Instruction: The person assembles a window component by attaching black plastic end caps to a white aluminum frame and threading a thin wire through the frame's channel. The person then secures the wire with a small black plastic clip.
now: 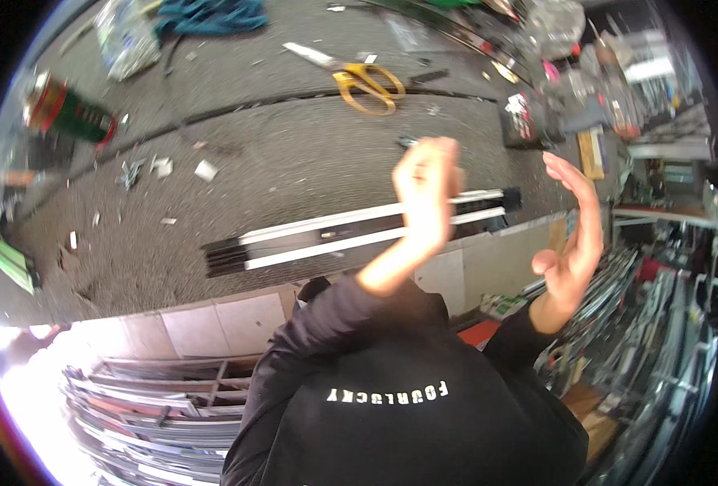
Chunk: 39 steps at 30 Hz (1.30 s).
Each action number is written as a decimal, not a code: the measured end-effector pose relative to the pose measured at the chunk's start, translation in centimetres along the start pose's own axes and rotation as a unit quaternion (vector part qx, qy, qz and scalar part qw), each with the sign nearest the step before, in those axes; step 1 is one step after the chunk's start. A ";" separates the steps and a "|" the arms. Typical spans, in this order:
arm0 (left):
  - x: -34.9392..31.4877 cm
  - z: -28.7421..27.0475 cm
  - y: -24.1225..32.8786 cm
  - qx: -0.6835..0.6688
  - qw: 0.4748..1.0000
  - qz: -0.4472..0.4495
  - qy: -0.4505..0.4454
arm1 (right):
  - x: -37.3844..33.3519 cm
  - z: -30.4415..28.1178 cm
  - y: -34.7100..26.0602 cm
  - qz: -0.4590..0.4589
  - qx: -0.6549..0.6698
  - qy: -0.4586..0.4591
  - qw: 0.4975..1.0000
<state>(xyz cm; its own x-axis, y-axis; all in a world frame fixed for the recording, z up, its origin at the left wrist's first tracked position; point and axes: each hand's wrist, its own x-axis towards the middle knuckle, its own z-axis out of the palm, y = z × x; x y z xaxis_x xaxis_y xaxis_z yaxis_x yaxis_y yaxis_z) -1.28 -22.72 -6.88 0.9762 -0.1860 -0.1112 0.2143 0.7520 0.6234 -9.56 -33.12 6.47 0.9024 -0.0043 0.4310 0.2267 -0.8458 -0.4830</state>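
Note:
Both my hands are raised over the near edge of the workbench [270, 182]. My left hand [425, 194] is above a long flat piece [294, 240] with two white strips and black ends, and hides part of it. Motion smears its fingers, so their pose is unclear; I cannot tell whether it touches the piece. To the right of that piece my right hand [576, 235] is up, fingers stretched and thumb apart, with nothing in it. Scissors with yellow handles [367, 85] lie farther back, blades to the left.
A green and red can [76, 113] lies tilted at the left, near a clear plastic bag [126, 44] and a blue cloth [212, 14]. A black box [522, 120] stands at the back right. Scraps litter the bench. Long metal profiles [662, 324] are stacked at the right, others on racks [165, 405] lower left.

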 end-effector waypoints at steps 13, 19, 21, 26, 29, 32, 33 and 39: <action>-2.1 -1.9 3.4 0.085 0.992 0.039 -0.086 | -5.5 3.4 15.2 0.051 0.024 -0.091 0.994; -3.2 -2.3 5.0 0.145 0.986 0.077 -0.026 | -4.5 3.1 15.7 0.045 0.048 -0.122 0.990; -3.9 -2.2 6.8 0.284 0.947 0.143 -0.046 | -4.3 3.2 15.8 0.040 0.063 -0.126 0.989; -7.3 -3.4 14.4 0.682 0.727 -0.033 -0.078 | -3.6 2.7 15.1 0.035 0.066 -0.163 0.984; -9.0 -4.8 17.7 0.726 0.685 -0.056 0.008 | -2.8 1.5 13.8 -0.004 0.049 -0.169 0.984; -9.9 -5.9 19.7 0.722 0.689 -0.033 0.054 | -1.8 2.0 11.5 -0.022 0.069 -0.129 0.989; -9.9 -6.2 19.9 0.717 0.694 -0.020 0.063 | -1.6 2.7 10.5 -0.008 0.095 -0.115 0.989; -9.1 -7.8 18.8 0.732 0.669 0.089 0.091 | -1.2 8.5 3.1 -0.078 0.235 -0.154 0.957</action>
<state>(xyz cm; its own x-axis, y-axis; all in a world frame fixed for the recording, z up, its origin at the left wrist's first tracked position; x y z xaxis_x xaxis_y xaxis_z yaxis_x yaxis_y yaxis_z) -5.90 -1.92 -0.15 0.9984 0.0041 0.0568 -0.0378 -0.6986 0.7145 -6.80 -31.25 -2.03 0.8931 0.3200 0.3161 0.4415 -0.4895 -0.7520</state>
